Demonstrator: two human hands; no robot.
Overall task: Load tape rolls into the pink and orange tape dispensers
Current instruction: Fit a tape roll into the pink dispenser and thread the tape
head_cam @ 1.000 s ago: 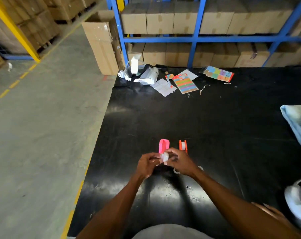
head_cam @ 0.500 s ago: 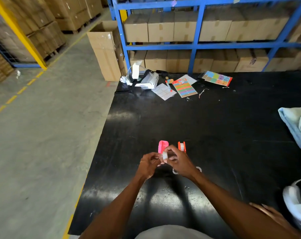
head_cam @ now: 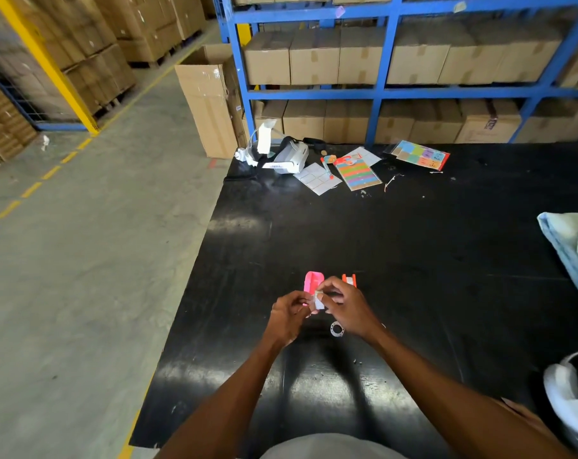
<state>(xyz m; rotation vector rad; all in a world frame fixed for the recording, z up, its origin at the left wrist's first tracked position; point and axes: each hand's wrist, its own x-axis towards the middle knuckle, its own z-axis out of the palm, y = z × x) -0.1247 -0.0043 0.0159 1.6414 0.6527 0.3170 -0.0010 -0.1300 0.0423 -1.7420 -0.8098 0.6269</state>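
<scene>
A small whitish tape roll [head_cam: 319, 301] is pinched between my left hand [head_cam: 289, 314] and my right hand [head_cam: 345, 308], just above the black table [head_cam: 413, 260]. Right behind my fingers stands the pink tape dispenser [head_cam: 313, 280], partly hidden by them. The orange tape dispenser [head_cam: 349, 279] stands beside it to the right, with a pale roll showing inside it. Another clear tape roll [head_cam: 337, 328] lies flat on the table under my right wrist.
At the table's far edge lie a white headset [head_cam: 286, 157], paper sheets [head_cam: 317, 178] and colourful sticker cards [head_cam: 420, 155]. A light blue cloth [head_cam: 569, 246] hangs in at the right edge. Blue shelving with cardboard boxes [head_cam: 360, 54] stands behind. The table's left edge drops to concrete floor.
My hands have stayed together on the tape roll in front of the pink dispenser, with the fingers shifting slightly. The head camera has tilted up a little.
</scene>
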